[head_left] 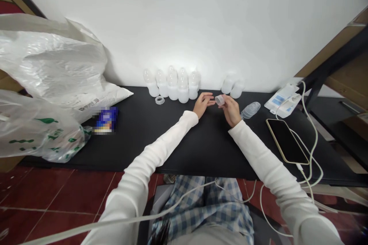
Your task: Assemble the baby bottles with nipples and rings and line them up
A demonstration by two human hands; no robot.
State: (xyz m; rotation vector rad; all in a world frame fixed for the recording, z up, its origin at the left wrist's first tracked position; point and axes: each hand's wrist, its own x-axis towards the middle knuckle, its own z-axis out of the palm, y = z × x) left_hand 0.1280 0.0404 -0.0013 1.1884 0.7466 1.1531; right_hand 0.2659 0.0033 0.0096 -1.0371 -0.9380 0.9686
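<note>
My right hand [230,110] pinches a translucent plastic cap [219,100] up off the black table [209,145], while my open left hand [203,104] waits just beside it, near the row of plastic bottles [183,92].

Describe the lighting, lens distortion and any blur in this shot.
Head view: light glares on the white wall above the translucent plastic bottles; the wide lens bows the black table edge; a blue packet is pixelated; the clear plastic piece in the right hand looks sharp.
</note>
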